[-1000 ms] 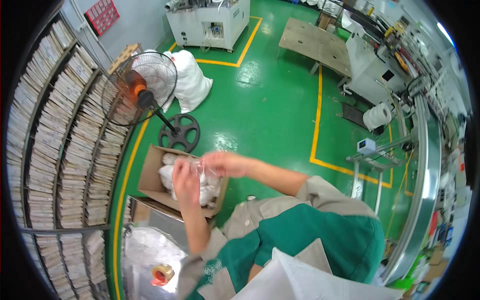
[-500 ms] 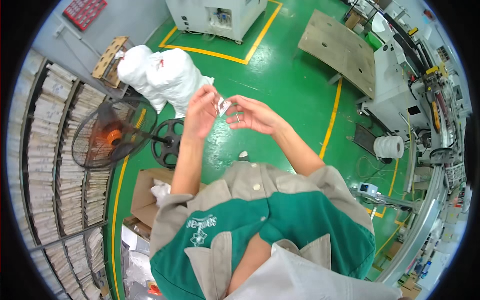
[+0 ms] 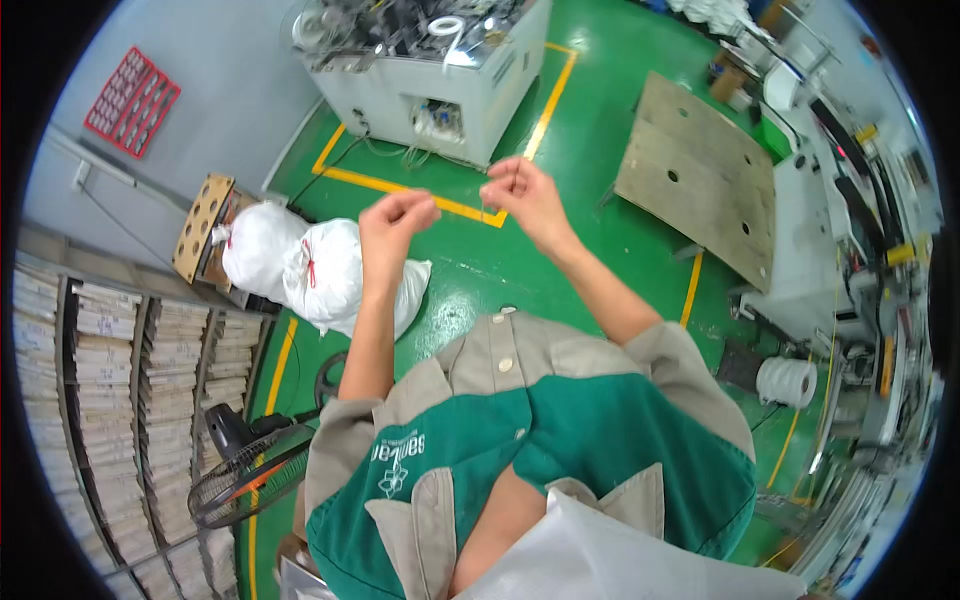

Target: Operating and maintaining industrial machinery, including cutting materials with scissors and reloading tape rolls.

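Both hands are up in front of the person, held out over the green floor (image 3: 560, 250). The left hand (image 3: 397, 222) is curled nearly into a fist, fingertips pinched together, and whatever it pinches is too small to make out. The right hand (image 3: 522, 195) is half closed, thumb and forefinger pressed on what looks like a thin pale thread (image 3: 484, 205) hanging just below the fingers. The two hands sit near each other but apart, a gap of bare floor between them.

Over on the left, two white sacks (image 3: 300, 268) lie against each other on the floor, stuffed full and tied at the neck with red cord; what fills them is hidden. Just beyond them leans a brown board with round holes (image 3: 203, 225). Far ahead stands a grey machine (image 3: 440, 70) inside yellow floor lines, its top crowded with parts. To the right lies a flat wooden board (image 3: 705, 175). Near left, a floor fan (image 3: 250, 470), and beside it shelves (image 3: 90, 400) packed with stacked pale bundles. On the right, a white spool (image 3: 787, 381).
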Motion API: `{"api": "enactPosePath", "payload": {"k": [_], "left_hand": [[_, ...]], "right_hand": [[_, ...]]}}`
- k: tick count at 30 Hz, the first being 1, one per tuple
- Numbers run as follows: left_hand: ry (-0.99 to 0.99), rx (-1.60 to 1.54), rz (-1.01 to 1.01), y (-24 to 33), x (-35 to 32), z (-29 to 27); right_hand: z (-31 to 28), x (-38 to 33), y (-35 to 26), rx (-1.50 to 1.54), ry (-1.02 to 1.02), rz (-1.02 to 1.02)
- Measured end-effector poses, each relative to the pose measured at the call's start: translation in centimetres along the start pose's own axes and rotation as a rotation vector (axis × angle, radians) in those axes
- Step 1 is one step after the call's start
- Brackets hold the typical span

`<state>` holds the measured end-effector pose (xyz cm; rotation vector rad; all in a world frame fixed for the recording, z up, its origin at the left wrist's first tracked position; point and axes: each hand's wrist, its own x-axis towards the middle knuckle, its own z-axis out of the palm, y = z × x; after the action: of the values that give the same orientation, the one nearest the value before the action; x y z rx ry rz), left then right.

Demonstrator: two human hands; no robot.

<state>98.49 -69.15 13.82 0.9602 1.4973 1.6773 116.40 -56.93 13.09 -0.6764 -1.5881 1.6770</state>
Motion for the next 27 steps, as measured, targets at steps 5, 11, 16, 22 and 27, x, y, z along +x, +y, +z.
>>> {"api": "enactPosePath", "payload": {"k": [5,11,16,22,27], "left_hand": [[0.259,0.084,0.061,0.8,12.8,-2.7],[0.351,0.309,0.117,-1.8,28.7,-6.6],[0.235,0.566,0.146,-4.2,42.5,-8.6],[0.193,0.519,-0.010,-5.1,55.6,-13.2],[0.137,0.492,-0.153,-7.3,62.4,-15.3]], "right_hand": [[2.1,16.5,0.3,-0.012,-0.105,0.028],[4.3,32.3,4.6,0.029,-0.054,-0.015],[2.0,44.0,9.3,0.028,0.051,0.059],[-11.4,60.5,17.6,-0.499,0.410,-0.006],[-20.7,72.9,28.0,-1.067,0.484,0.030]]}}
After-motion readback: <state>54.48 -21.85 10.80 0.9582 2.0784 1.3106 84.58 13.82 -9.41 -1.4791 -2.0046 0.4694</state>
